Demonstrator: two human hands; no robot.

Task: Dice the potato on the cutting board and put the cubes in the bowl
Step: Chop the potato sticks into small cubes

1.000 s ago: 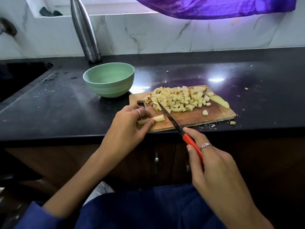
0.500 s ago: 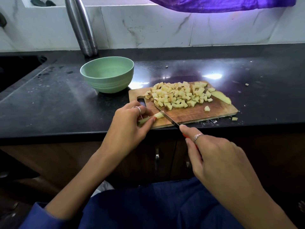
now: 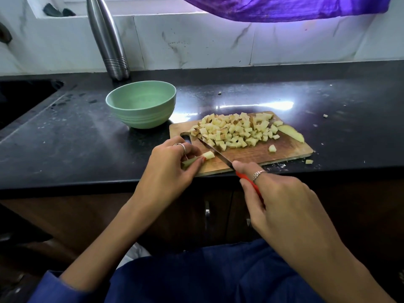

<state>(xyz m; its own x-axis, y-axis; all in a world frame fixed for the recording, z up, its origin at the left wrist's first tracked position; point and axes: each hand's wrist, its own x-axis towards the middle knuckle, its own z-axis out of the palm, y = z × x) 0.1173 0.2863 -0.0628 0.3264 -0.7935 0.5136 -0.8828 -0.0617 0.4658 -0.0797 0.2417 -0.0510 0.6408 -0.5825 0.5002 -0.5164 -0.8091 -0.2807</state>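
A wooden cutting board [image 3: 290, 149] lies on the black counter with a heap of potato cubes [image 3: 236, 131] on its far half. My left hand [image 3: 168, 169] pinches a potato strip [image 3: 204, 157] at the board's near left corner. My right hand [image 3: 282, 202] grips the red-handled knife [image 3: 215, 153], whose blade lies just right of the strip's end, pointing toward the heap. An uncut potato slice [image 3: 291, 132] rests at the board's right edge. The green bowl [image 3: 142, 104] stands left of and behind the board and looks empty.
A steel bottle [image 3: 108, 38] stands behind the bowl against the tiled wall. A sink [image 3: 19, 99] opens at the far left. Stray potato bits [image 3: 309, 161] lie on the counter right of the board. Purple cloth [image 3: 284, 7] hangs above.
The strip in my left hand has become shorter, and the knife blade has shifted along it toward my fingers. The camera view has drifted slightly.
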